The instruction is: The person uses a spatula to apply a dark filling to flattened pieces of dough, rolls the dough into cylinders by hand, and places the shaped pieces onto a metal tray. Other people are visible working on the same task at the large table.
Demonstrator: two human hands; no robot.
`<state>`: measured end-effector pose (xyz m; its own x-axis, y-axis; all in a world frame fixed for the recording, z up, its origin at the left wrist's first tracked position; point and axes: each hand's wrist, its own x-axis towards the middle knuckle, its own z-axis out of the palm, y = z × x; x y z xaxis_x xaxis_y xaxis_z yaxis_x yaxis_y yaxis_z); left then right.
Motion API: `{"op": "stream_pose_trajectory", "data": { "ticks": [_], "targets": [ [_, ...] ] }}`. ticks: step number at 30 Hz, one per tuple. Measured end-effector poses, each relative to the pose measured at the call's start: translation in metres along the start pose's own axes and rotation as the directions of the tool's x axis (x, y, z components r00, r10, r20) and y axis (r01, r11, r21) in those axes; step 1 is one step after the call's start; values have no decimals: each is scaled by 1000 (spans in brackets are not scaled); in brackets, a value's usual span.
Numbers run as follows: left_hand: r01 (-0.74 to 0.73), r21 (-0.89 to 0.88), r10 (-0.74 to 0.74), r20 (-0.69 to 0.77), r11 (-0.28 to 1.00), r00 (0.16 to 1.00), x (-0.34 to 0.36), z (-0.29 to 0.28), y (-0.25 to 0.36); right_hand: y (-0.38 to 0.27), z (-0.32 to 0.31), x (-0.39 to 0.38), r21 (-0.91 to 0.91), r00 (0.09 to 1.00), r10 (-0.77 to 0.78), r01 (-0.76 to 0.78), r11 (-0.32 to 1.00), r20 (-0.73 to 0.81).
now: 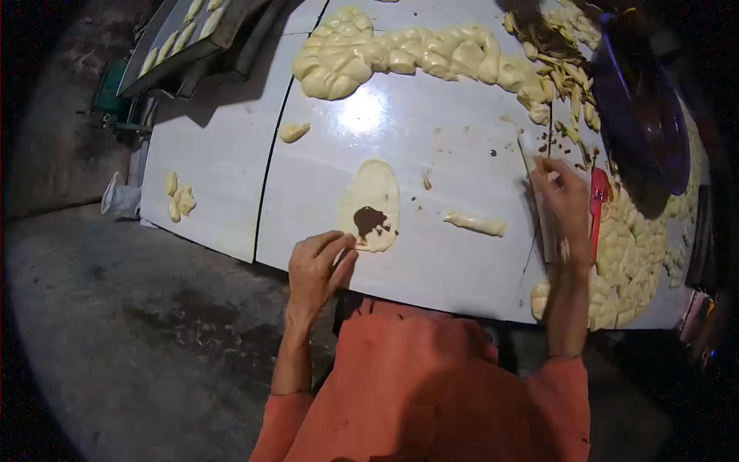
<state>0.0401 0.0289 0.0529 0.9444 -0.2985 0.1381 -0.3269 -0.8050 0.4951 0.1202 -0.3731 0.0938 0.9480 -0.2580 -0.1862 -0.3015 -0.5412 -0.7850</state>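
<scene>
An oval of flattened dough (pixel 369 185) with a dark brown filling (pixel 369 221) on it lies on the white tabletop. My left hand (pixel 319 266) touches its lower left edge, fingertips curled together at the rim. My right hand (pixel 560 192) is to the right, its fingers closed on a long, thin, pale flat tool (pixel 528 146) near the seam in the top. A rolled piece of dough (pixel 475 224) lies between the oval and my right hand. A red plastic tool (pixel 597 200) lies just right of that hand.
Dough lumps (pixel 419 54) line the back, with a small lump (pixel 294 132) and a cluster (pixel 179 196) leftward. At right are many pieces (pixel 627 269), banana-like slices (pixel 570 85) and a dark purple tub (pixel 647 115). A metal tray (pixel 192 50) with rolls stands upper left.
</scene>
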Motion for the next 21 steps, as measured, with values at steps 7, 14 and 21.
{"op": "stream_pose_trajectory", "data": {
  "ticks": [7, 14, 21],
  "targets": [
    [-205, -164, 214, 36, 965, 976, 16, -7, -39, -58, 137, -75, -79, 805, -493, 544, 835, 331],
    [-352, -281, 397, 120, 893, 910, 30, -12, -68, -62, 182, -98, -257, 803, -517, 589, 766, 297],
    [-462, -285, 506, 99, 840, 857, 39, -6, -73, -62, 177, -132, -308, 860, -478, 510, 803, 178]
  ]
}}
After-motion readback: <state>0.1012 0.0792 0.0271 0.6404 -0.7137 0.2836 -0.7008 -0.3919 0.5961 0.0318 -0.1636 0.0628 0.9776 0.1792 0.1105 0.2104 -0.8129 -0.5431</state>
